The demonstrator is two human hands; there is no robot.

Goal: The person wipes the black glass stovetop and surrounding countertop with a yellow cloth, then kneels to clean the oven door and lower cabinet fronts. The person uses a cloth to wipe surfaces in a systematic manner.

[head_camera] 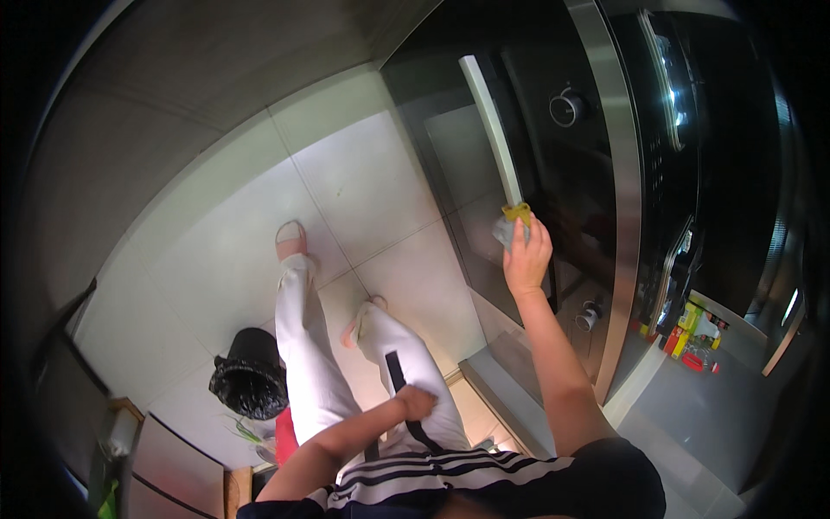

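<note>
In my right hand (526, 256) is a yellow and grey cleaning cloth or sponge (517, 213). It is pressed around the lower end of the long pale metal handle (491, 123) on a black glass-fronted oven (447, 156). The fingers are bent over the cloth, and the wrist is close to the glass. My left hand (418, 402) is low before my body, against the white trousers over my thigh. A black strap (395, 373) runs past that hand. Its fingers are blurred and partly hidden, so their grip is unclear.
Control knobs (567, 109) stick out of the oven front. A black cooktop (720, 162) with metal pan supports lies right of it. Boxes and a plastic bottle (697, 357) stand on the grey counter (687, 415). A black-lined bin (249, 379) stands on the tiled floor (227, 214) beside my leg.
</note>
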